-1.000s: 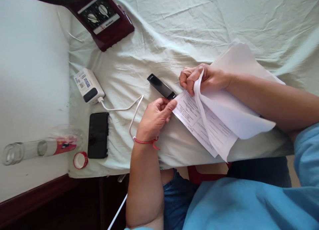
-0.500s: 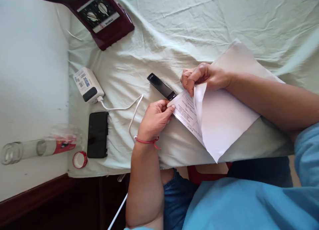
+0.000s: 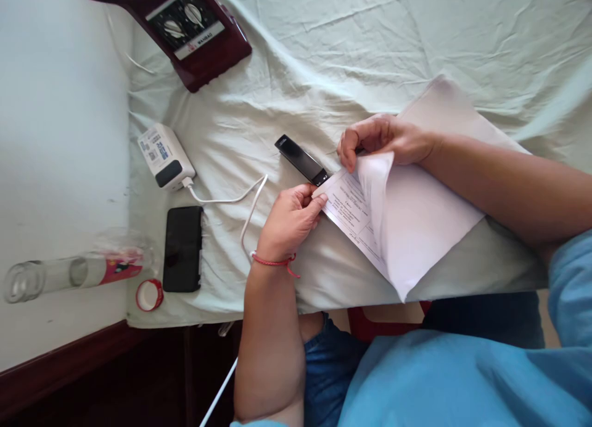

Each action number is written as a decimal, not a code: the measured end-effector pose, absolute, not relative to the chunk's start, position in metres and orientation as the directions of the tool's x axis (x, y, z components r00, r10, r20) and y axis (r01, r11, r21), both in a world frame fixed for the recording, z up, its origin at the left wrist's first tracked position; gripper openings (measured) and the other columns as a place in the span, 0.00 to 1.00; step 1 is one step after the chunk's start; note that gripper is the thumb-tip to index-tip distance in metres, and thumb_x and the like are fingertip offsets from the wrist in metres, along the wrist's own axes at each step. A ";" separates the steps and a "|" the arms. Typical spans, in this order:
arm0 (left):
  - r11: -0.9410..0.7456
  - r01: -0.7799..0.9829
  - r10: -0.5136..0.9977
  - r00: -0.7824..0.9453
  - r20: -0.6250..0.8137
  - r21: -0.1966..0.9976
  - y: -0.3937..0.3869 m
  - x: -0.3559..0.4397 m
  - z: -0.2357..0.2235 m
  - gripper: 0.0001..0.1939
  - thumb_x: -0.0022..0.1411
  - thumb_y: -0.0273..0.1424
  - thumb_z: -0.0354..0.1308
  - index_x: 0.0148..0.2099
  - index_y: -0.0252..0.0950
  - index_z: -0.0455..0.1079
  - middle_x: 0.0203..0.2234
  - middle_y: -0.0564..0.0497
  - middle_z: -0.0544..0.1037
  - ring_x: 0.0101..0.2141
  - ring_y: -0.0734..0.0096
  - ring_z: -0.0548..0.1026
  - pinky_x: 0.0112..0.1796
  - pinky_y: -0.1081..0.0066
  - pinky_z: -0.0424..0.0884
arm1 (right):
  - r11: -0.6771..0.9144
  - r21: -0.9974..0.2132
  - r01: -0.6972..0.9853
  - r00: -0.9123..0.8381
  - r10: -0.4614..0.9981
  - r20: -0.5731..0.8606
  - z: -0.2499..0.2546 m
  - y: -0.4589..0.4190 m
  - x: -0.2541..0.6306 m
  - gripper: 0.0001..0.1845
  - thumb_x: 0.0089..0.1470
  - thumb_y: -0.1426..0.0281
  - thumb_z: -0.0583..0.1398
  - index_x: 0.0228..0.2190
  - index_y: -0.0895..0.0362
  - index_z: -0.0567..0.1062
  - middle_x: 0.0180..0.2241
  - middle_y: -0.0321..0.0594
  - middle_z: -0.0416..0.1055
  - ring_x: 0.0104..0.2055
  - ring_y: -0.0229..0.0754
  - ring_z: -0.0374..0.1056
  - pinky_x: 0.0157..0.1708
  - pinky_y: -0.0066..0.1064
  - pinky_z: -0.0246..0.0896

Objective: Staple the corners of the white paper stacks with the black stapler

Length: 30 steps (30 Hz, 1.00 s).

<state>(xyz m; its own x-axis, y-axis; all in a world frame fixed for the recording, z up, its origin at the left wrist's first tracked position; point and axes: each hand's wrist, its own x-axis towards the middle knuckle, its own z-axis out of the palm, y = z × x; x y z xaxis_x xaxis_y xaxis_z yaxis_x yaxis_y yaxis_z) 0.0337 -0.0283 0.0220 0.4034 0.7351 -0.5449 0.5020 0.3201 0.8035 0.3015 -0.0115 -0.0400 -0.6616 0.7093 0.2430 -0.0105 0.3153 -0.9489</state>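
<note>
My left hand (image 3: 293, 220), a red cord round its wrist, pinches the near-left corner of a stack of printed papers (image 3: 349, 208) between thumb and fingers. My right hand (image 3: 379, 140) has its fingers curled at the upper edge of a lifted sheet of paper (image 3: 416, 223), which folds back towards the right and shows its blank side. Its thumb is mostly hidden. A narrow glossy black object (image 3: 301, 160), looking like a stapler, lies on the cloth with one end against the papers' corner, close to my left fingers.
A white box-shaped device (image 3: 166, 157) with a plugged-in white cable (image 3: 226, 200), a black phone (image 3: 183, 249), a clear bottle (image 3: 74, 271) and a red-rimmed roll (image 3: 149, 295) are on the left. A dark red fan base (image 3: 208, 44) stands at the back. Pale green cloth (image 3: 296, 81) covers the table.
The lifted sheet has turned a little further right, baring more of the printed page. My right index finger has shifted slightly; my left hand keeps its pinch.
</note>
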 end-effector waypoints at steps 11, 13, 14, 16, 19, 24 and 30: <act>0.297 0.512 0.737 0.413 -0.534 0.806 -0.029 0.033 0.020 0.11 0.71 0.26 0.60 0.32 0.35 0.69 0.14 0.60 0.65 0.18 0.79 0.59 0.23 0.76 0.53 | 0.381 -0.924 -0.031 -0.619 0.719 0.316 -0.042 -0.007 0.301 0.18 0.69 0.55 0.68 0.40 0.59 0.77 0.43 0.39 0.74 0.48 0.39 0.68 0.52 0.34 0.65; 0.290 0.509 0.738 0.420 -0.528 0.810 -0.028 0.032 0.018 0.11 0.70 0.27 0.60 0.32 0.35 0.69 0.15 0.60 0.65 0.18 0.79 0.59 0.23 0.76 0.53 | 0.373 -0.928 -0.012 -0.613 0.730 0.302 -0.044 -0.007 0.302 0.17 0.67 0.56 0.70 0.40 0.58 0.77 0.39 0.37 0.72 0.45 0.38 0.67 0.50 0.33 0.64; 0.283 0.506 0.739 0.426 -0.522 0.815 -0.028 0.031 0.017 0.11 0.70 0.28 0.61 0.32 0.36 0.69 0.15 0.60 0.65 0.18 0.79 0.59 0.23 0.76 0.53 | 0.369 -0.930 0.005 -0.612 0.736 0.289 -0.044 -0.007 0.302 0.17 0.66 0.57 0.70 0.39 0.58 0.77 0.38 0.36 0.72 0.44 0.38 0.67 0.49 0.32 0.64; 0.264 0.492 0.741 0.448 -0.501 0.830 -0.028 0.029 0.015 0.10 0.67 0.29 0.63 0.31 0.36 0.69 0.15 0.59 0.66 0.19 0.79 0.59 0.23 0.76 0.53 | 0.364 -0.931 0.040 -0.619 0.740 0.262 -0.043 -0.008 0.304 0.18 0.66 0.55 0.70 0.39 0.58 0.77 0.37 0.36 0.71 0.43 0.38 0.67 0.48 0.32 0.64; 0.243 0.464 0.739 0.481 -0.472 0.852 -0.028 0.026 0.011 0.11 0.65 0.30 0.65 0.31 0.36 0.69 0.16 0.59 0.66 0.19 0.79 0.60 0.23 0.76 0.53 | 0.378 -0.923 0.075 -0.641 0.727 0.246 -0.042 -0.008 0.306 0.20 0.68 0.53 0.68 0.39 0.58 0.76 0.36 0.37 0.71 0.43 0.38 0.66 0.47 0.31 0.64; 0.236 0.461 0.743 0.482 -0.464 0.856 -0.027 0.026 0.011 0.10 0.69 0.30 0.61 0.32 0.35 0.72 0.16 0.59 0.67 0.19 0.79 0.61 0.23 0.76 0.55 | 0.425 -0.900 0.095 -0.667 0.698 0.259 -0.038 -0.007 0.307 0.21 0.71 0.53 0.65 0.39 0.59 0.78 0.36 0.37 0.72 0.43 0.37 0.67 0.48 0.31 0.64; 0.271 0.462 0.757 0.439 -0.483 0.845 -0.028 0.028 0.012 0.15 0.73 0.24 0.55 0.31 0.35 0.70 0.16 0.59 0.67 0.18 0.81 0.61 0.23 0.78 0.54 | 0.469 -0.852 0.232 -0.690 0.697 0.196 -0.028 -0.009 0.301 0.21 0.72 0.54 0.64 0.41 0.61 0.81 0.36 0.37 0.75 0.45 0.37 0.64 0.53 0.34 0.62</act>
<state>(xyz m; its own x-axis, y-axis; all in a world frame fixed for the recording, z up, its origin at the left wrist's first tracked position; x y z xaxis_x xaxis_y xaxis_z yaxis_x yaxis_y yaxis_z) 0.0277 -0.0283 0.0120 0.4389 0.7575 -0.4833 0.4617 0.2713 0.8445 0.3007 -0.0094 -0.0280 -0.6903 0.6966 0.1956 0.2320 0.4691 -0.8521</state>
